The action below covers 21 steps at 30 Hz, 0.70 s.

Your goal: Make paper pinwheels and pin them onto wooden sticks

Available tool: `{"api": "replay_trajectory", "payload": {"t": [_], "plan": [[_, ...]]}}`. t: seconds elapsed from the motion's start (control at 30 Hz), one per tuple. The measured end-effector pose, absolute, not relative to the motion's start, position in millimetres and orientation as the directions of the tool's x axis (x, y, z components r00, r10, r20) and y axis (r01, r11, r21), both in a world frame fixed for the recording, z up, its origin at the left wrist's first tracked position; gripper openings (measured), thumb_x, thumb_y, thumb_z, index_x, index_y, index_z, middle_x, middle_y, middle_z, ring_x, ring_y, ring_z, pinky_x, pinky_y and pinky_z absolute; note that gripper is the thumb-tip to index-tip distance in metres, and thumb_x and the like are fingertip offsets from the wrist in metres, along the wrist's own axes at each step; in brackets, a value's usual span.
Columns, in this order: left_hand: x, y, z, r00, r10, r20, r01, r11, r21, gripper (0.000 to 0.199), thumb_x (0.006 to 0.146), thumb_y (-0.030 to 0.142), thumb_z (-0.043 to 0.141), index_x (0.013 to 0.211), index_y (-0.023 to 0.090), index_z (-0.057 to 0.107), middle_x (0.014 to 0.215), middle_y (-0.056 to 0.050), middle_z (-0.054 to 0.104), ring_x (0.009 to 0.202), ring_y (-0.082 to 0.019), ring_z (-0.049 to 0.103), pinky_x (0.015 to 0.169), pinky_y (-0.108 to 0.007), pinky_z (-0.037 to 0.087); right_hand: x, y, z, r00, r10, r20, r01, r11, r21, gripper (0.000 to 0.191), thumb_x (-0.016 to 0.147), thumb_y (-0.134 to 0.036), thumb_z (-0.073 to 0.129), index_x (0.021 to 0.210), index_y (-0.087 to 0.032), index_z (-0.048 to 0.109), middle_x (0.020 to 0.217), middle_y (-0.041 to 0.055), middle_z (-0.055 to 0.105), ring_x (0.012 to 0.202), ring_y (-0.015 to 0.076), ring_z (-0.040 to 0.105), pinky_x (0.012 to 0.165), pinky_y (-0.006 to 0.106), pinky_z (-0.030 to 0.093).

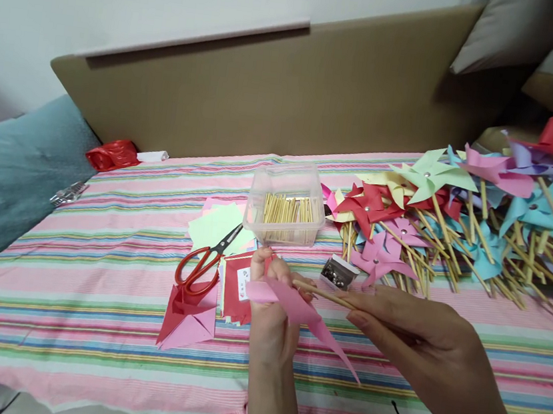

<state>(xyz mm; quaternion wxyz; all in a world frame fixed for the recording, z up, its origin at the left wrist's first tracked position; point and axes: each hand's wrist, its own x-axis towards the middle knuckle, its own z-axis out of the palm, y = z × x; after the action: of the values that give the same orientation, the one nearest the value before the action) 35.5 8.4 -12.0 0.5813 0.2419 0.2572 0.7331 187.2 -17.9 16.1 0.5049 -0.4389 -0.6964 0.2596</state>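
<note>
A pink paper pinwheel (300, 309) is gripped at its centre by my left hand (272, 327), with its folded blades spreading to both sides. My right hand (421, 345) pinches a thin wooden stick (329, 295) whose far end meets the back of the pinwheel near my left fingers. Whether stick and paper are joined is hidden by the fingers. Just beyond the hands lies a small open box of metal pins (339, 272). Left of my left hand are a stack of red paper squares (236, 286) and red-handled scissors (207, 259).
A clear plastic box (280, 238) holds many wooden sticks (286, 210). Finished pinwheels (429, 175) pile up along the right. Pale green paper (218, 227) and cut pink and red pieces (192, 321) lie left. A red plastic bag (112, 155) sits by the blue cushion (12, 181).
</note>
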Motion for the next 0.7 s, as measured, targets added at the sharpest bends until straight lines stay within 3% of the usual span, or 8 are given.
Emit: {"api": "replay_trajectory", "payload": {"t": [0.27, 0.43, 0.7], "plan": [[31.8, 8.3, -14.8, -0.152, 0.984, 0.093, -0.779, -0.177, 0.602, 0.041, 0.062, 0.039, 0.085, 0.096, 0.031, 0.062, 0.057, 0.009, 0.051, 0.071, -0.013, 0.067, 0.078, -0.027, 0.052, 189.4, -19.5, 15.4, -0.151, 0.878, 0.455, 0.338, 0.478, -0.811, 0.022, 0.086, -0.023, 0.068, 0.102, -0.035, 0.076, 0.067, -0.0006, 0.072, 0.07, 0.0186, 0.067, 0.055, 0.027, 0.05], [33.5, 9.2, -13.3, -0.102, 0.981, 0.165, -0.814, -0.177, 0.553, 0.028, 0.072, 0.036, 0.079, 0.095, 0.03, 0.064, 0.057, 0.011, 0.054, 0.055, -0.008, 0.063, 0.079, -0.028, 0.055, 193.1, -17.0, 16.3, -0.239, 0.833, 0.499, 0.277, 0.551, -0.787, 0.031, 0.084, -0.014, 0.068, 0.107, -0.033, 0.075, 0.078, -0.0006, 0.076, 0.073, 0.0176, 0.07, 0.057, 0.025, 0.053], [35.1, 12.7, -16.2, -0.139, 0.968, 0.209, -0.81, -0.232, 0.538, 0.027, 0.075, 0.036, 0.077, 0.098, 0.031, 0.064, 0.058, 0.012, 0.056, 0.052, -0.006, 0.063, 0.077, -0.026, 0.058, 189.5, -15.3, 20.4, -0.285, 0.812, 0.509, 0.237, 0.574, -0.784, 0.043, 0.082, -0.008, 0.067, 0.112, -0.038, 0.071, 0.077, -0.0056, 0.076, 0.073, 0.0144, 0.071, 0.055, 0.022, 0.05]]}}
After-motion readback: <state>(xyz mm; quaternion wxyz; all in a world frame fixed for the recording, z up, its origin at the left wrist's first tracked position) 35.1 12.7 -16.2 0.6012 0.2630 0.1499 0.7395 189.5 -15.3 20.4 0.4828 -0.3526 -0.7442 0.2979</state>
